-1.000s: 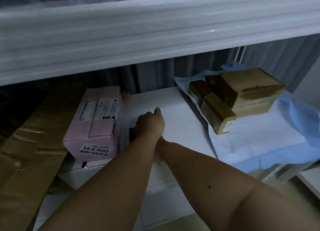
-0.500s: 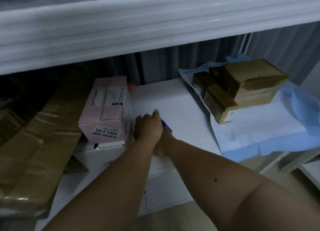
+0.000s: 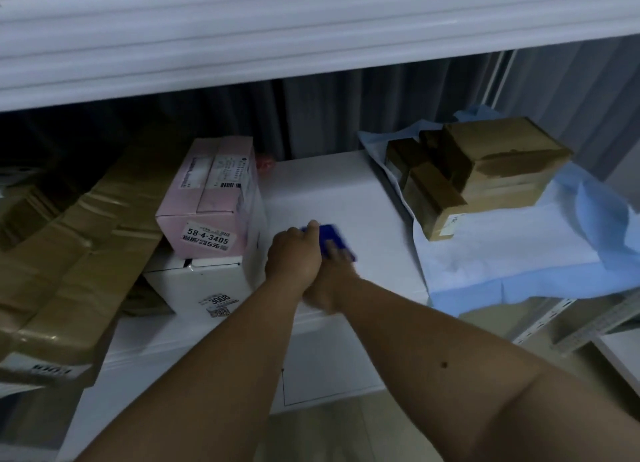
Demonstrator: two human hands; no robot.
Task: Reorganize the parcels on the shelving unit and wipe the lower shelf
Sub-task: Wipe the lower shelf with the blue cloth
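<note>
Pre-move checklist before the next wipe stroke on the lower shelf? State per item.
1. Blue cloth in hand: ok, under both hands on the white shelf.
2. Left hand grip: cannot tell, its fingers are hidden.
3. Right hand grip: cannot tell, the left hand covers it.
4. Path to the right: ok as far as the light blue sheet, which bears the brown boxes.
5. Path to the left: not ok, the pink parcel and the white box stand right beside the hands.
</note>
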